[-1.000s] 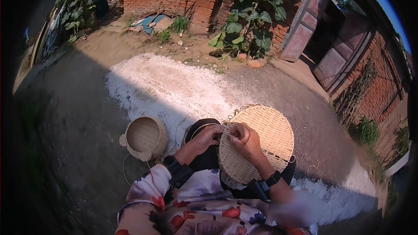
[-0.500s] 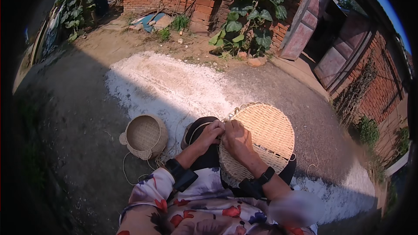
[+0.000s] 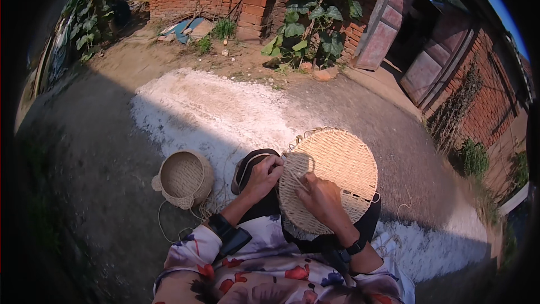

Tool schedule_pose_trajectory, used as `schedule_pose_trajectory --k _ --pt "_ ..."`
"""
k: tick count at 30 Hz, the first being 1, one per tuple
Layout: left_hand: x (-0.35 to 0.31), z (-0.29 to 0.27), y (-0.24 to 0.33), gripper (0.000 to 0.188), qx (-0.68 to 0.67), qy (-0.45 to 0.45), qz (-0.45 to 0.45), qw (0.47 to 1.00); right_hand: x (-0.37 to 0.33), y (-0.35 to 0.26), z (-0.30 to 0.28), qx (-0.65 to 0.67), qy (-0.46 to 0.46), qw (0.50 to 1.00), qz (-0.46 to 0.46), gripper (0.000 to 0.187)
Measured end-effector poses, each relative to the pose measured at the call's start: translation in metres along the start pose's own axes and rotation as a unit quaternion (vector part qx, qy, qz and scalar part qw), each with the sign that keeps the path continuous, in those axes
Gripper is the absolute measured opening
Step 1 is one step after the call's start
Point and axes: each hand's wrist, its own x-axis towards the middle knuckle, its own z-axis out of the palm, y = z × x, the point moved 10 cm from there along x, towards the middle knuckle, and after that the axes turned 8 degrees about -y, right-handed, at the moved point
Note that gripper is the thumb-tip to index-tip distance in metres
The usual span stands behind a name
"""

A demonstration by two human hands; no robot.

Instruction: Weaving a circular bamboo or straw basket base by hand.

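Flanking the rim: your left hand (image 3: pixel 263 175) sits at about 10 o'clock on the round woven disc (image 3: pixel 340 155), its fingers curled in. Whether they are clamped on the edge or on a strand cannot be told; the position suggests steadying.
Over the weave: your right hand (image 3: pixel 320 200) lies toward 7 o'clock of the disc's centre, apart from the left, thumb and fingers bent toward one another. A fine strand may run between them, but the view does not settle it.
Lap support: the disc rests across your dark trousers (image 3: pixel 263 207), tilted so that its broad face meets your eyes, probably to leave both hands free for the edge.
Edge loops: small loops (image 3: pixel 296 141) stand out from 10 to 12 o'clock, near your left fingers and perhaps left proud for access.
Dark slit: a narrow gap (image 3: pixel 360 197) opens in the weave toward 4 o'clock, clear of your fingers.
Small basket: a woven basket (image 3: pixel 206 184) stands upright on the ground at your 10 o'clock, its mouth up, lugs at its 6 and 9 o'clock; presumably set aside within reach.
Loose cord: pale cord (image 3: pixel 161 220) trails on the ground from the basket's 6 o'clock side.
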Motion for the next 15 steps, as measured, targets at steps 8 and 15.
schedule_pose_trajectory --k 8,15 --pt "0.001 -0.006 0.004 0.018 -0.020 0.017 -0.044 0.999 -0.121 0.068 -0.045 0.113 -0.056 0.985 0.118 0.027" --pt "0.007 -0.001 0.004 0.017 -0.035 0.013 -0.042 0.998 -0.279 0.290 -0.026 0.003 -0.003 0.906 0.424 0.031"
